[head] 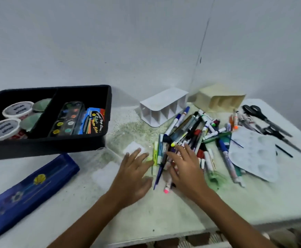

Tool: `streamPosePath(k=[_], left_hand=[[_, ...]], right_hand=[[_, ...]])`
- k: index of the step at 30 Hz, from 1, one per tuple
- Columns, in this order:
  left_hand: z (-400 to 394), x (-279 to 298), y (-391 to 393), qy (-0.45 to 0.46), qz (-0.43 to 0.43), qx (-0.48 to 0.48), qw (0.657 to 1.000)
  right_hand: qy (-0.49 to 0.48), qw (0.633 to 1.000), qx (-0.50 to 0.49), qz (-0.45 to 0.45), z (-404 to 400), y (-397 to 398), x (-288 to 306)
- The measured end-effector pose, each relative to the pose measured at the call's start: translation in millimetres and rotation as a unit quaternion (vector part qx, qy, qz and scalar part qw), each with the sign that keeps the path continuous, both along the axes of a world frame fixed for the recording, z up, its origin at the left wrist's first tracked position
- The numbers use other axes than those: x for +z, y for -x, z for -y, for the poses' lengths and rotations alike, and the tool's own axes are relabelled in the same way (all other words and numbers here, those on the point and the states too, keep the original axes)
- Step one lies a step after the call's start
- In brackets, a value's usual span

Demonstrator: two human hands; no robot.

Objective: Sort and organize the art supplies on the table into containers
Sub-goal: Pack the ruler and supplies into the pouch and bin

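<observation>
My right hand (185, 169) lies flat, fingers spread, on the pen pile (196, 136), holding nothing. Pens run away from me. Left hand (133, 174) open alongside, also holding nothing.

Left grip (134, 173) and right grip (185, 167) apparently spread flat.
</observation>
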State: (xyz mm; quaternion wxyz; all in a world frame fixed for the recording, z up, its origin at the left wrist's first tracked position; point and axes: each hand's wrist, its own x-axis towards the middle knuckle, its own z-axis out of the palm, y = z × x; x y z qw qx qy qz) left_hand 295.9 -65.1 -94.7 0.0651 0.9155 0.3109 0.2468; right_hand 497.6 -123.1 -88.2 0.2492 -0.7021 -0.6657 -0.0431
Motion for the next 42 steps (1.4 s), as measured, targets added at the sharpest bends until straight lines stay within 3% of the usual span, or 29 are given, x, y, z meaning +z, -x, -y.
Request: streamPosePath(k=[4,8,11,14,16,18,20,24,27,30,33,38,40,42], left_hand=[[-1.7,-7.9,-47.0,0.071,-0.074,0.011,0.995],[-14.5,-21.1,-55.4,0.051,-0.161,0.021,0.985],[-21.2,-23.9,-58.0,0.043,-0.172,0.021,0.984],[-20.3,-24.7,-59.2,0.044,-0.161,0.038,0.985],[-19.2,-24.5,-59.6,0.055,-0.143,0.039,0.987],[-18.4,-23.5,-59.8,0.06,-0.128,0.035,0.989],[-17.5,-24.1,-60.1,0.059,-0.128,0.036,0.989],[-16.3,-23.7,-61.5,0.06,-0.124,0.04,0.99],[-15.6,-23.1,-62.1,0.067,-0.12,0.041,0.99],[-15.6,-22.1,-62.1,0.075,-0.113,0.04,0.99],[-15.1,-19.1,-62.3,0.09,-0.087,0.032,0.992],[-21.2,-5.1,-71.3,0.165,-0.011,0.062,0.984],[-27.7,4.4,-83.0,0.149,0.031,0.091,0.984],[-34.5,10.6,-97.8,0.135,0.056,0.118,0.982]], right_hand=[[0.114,0.991,-0.066,0.025,19.0,-29.8,-13.4],[0.109,0.992,-0.042,0.044,9.4,-43.8,-14.8],[0.051,0.995,0.001,-0.091,0.8,-50.9,-6.5],[-0.039,0.951,0.02,-0.306,3.1,-60.8,10.8],[-0.083,0.939,0.008,-0.335,9.1,-73.8,19.5],[-0.062,0.946,0.007,-0.317,16.4,-93.5,27.8],[0.044,0.963,0.023,-0.264,23.6,-115.6,36.7],[0.27,0.959,0.059,-0.056,32.8,-138.6,45.5],[0.305,0.949,0.06,0.044,30.2,-135.3,47.2],[0.312,0.946,0.054,0.065,24.8,-132.1,50.3],[0.305,0.95,0.056,-0.032,21.4,-131.0,57.4],[0.301,0.906,0.057,-0.291,22.5,-139.0,73.5],[0.276,0.854,0.059,-0.437,22.4,-136.1,76.0],[0.25,0.769,0.036,-0.588,19.5,-127.0,76.0]])
